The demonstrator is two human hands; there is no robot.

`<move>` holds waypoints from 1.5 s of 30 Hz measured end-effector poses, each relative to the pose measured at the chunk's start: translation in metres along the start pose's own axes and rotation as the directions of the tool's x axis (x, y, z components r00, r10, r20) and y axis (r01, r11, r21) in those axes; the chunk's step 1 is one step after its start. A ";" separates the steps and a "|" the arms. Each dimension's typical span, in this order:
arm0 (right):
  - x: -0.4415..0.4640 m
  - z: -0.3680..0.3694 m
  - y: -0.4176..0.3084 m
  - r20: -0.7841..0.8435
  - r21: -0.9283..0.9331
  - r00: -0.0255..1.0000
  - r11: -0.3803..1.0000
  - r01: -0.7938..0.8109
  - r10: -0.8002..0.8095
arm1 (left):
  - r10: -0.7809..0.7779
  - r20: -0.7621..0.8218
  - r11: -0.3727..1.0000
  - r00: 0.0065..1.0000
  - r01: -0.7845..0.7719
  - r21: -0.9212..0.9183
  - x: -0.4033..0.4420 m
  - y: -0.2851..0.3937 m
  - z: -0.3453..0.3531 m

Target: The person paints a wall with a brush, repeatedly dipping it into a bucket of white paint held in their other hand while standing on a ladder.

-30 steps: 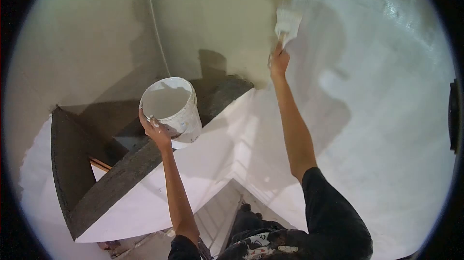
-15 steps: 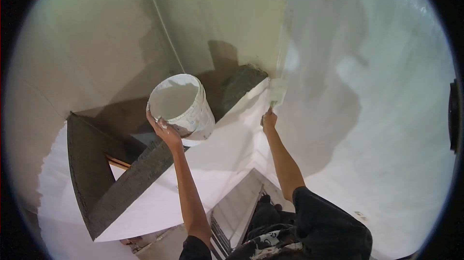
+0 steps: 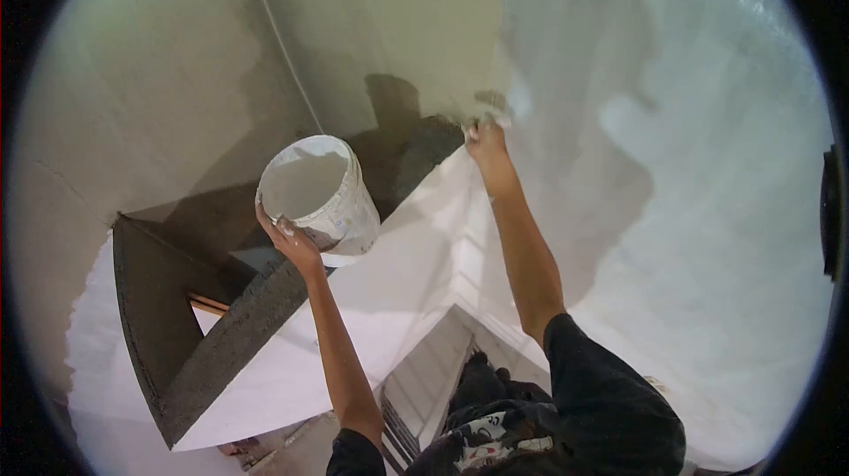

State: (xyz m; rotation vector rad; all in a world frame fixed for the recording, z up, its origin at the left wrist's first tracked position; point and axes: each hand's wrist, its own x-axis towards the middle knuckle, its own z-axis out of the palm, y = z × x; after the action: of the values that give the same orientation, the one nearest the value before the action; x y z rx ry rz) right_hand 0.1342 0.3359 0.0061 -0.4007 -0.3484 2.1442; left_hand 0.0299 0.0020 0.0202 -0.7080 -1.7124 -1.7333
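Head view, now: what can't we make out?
- Tool in the right hand: mostly hidden by the hand and blurred; only pale bits show in the head view.
- Bucket underside: hidden by its own body, so contact with the dark ledge can't be confirmed in the head view.
- Dark object at far right: cut off by the head view's round edge.
- Shirt print: broken up by folds in the head view.
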 end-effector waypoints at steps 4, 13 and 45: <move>-0.036 0.094 -0.039 0.087 -0.149 0.989 0.980 0.135 -0.123 | 0.003 -0.007 1.000 1.000 -0.002 0.025 -0.001 -0.010 -0.001; -0.062 0.107 -0.060 0.380 -0.551 0.831 0.623 0.556 -0.406 | -0.044 0.010 0.999 0.999 0.044 -0.008 0.000 -0.001 0.000; 0.000 -0.053 0.037 -0.101 -0.121 0.995 0.992 -0.036 0.023 | -0.033 -0.037 0.999 0.999 0.032 -0.023 -0.003 -0.017 -0.002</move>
State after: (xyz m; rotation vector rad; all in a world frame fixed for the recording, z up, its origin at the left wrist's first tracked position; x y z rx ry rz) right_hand 0.1288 0.3209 -0.0564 -0.5838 -0.4205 2.1289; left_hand 0.0197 -0.0002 0.0069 -0.6572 -1.6898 -1.7795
